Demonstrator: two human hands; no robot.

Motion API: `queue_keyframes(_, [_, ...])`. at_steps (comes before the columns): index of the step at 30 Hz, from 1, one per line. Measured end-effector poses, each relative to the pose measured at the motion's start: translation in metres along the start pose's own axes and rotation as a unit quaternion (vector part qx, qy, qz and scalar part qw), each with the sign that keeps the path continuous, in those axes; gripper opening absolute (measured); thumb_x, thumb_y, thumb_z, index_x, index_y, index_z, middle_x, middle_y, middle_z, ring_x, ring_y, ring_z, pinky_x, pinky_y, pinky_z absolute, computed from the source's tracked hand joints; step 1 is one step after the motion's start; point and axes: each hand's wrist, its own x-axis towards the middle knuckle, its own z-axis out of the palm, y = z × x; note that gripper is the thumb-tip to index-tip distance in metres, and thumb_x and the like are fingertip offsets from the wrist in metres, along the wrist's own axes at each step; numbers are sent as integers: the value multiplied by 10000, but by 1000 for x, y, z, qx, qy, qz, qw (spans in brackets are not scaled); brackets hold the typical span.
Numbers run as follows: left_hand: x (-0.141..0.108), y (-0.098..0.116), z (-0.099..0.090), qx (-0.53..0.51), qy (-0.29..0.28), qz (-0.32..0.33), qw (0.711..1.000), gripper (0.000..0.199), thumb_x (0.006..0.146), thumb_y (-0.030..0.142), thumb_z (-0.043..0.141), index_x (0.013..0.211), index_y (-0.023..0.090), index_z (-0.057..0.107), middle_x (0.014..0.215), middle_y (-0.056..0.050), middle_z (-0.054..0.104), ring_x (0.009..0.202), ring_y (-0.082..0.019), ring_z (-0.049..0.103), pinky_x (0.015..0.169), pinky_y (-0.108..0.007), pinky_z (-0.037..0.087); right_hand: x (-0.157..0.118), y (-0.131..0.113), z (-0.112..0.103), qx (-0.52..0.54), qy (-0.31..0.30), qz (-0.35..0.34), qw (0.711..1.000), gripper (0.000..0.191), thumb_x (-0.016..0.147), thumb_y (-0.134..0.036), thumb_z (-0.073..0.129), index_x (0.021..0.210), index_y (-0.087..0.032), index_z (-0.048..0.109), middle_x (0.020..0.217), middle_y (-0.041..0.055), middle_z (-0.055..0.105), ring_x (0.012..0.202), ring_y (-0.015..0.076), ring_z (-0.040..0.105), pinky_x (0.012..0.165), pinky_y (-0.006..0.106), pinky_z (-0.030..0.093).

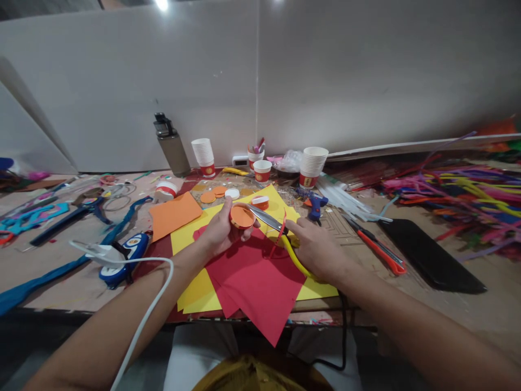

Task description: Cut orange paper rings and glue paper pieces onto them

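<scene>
My left hand [224,231] is closed round a short, cut-down paper cup [242,216] with an orange inside, tilted toward me. In my right hand [315,241] is a pair of scissors [295,255] with yellow handles. Their metal blades reach left to the cup's rim; whether they touch it I cannot tell. A thin red strip [281,231] curls beside the blades. Below both hands lie red paper sheets [260,277] on top of yellow sheets [197,293]. Just behind the blades stands another short red-and-white cup piece [260,203].
Stacked paper cups [313,163] and a bottle [173,146] stand at the back. Orange discs [208,197] lie behind an orange sheet [176,214]. A red utility knife [380,251], a black phone [431,255] and pipe cleaners [456,198] are right; a blue tape measure [124,260] is left.
</scene>
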Motion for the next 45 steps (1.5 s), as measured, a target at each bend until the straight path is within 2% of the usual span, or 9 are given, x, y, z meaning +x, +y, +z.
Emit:
queue_keyframes(6, [1,2,-4,9,-23,3,1000,537,916,624,353,943,137,577,732,-115,694,448,-124,525,442,-243,398,2,2,0,6,-8,3,1000,344,908,-199,460,1228,-226,584,996,78,635,778,191,602,621,284,322])
queue_keyframes(10, [-1,-3,-2,30,-6,15,999,540,919,615,359,990,135,596,739,-94,683,481,-133,560,470,-254,433,4,4,5,32,12,-6,999,283,912,-259,500,1179,-212,581,1031,89,597,824,192,592,649,273,353])
queue_keyframes(15, [-3,-12,4,36,0,-10,999,553,923,606,360,894,123,627,611,-63,618,505,-143,574,497,-251,459,5,3,7,48,20,-22,998,265,920,-342,515,1138,-202,573,1006,81,573,828,193,573,687,275,368])
queue_keyframes(21, [-2,-11,2,33,-9,-14,999,548,935,593,336,904,122,615,625,-72,637,480,-139,565,465,-244,446,3,4,5,38,13,-24,999,305,905,-253,513,1205,-224,559,1000,68,583,805,189,576,656,275,339])
queue_keyframes(25, [-1,-7,-3,44,-42,-27,998,528,914,616,371,976,134,578,745,-121,708,455,-134,560,435,-238,423,3,7,5,29,16,-36,999,299,897,-261,524,1192,-229,568,1002,64,589,805,193,577,654,282,331])
queue_keyframes(31, [-1,-1,-5,39,-43,-58,997,530,911,611,393,1026,124,565,673,-106,698,428,-140,556,395,-226,390,2,6,2,21,-3,-33,999,296,888,-262,527,1176,-216,581,997,68,600,784,184,578,641,281,330])
queue_keyframes(38, [-2,3,-8,64,-57,-72,994,552,904,632,378,872,121,584,700,-139,708,409,-120,540,382,-213,381,2,5,1,14,-6,-37,999,313,871,-231,526,1176,-226,592,1002,68,612,789,193,586,637,284,329])
queue_keyframes(45, [1,8,-20,82,-77,-141,984,691,877,712,293,746,103,593,658,-164,683,364,-98,487,344,-201,341,3,5,-1,6,-22,-45,999,320,887,-211,484,1185,-238,596,991,66,622,782,192,591,623,286,316])
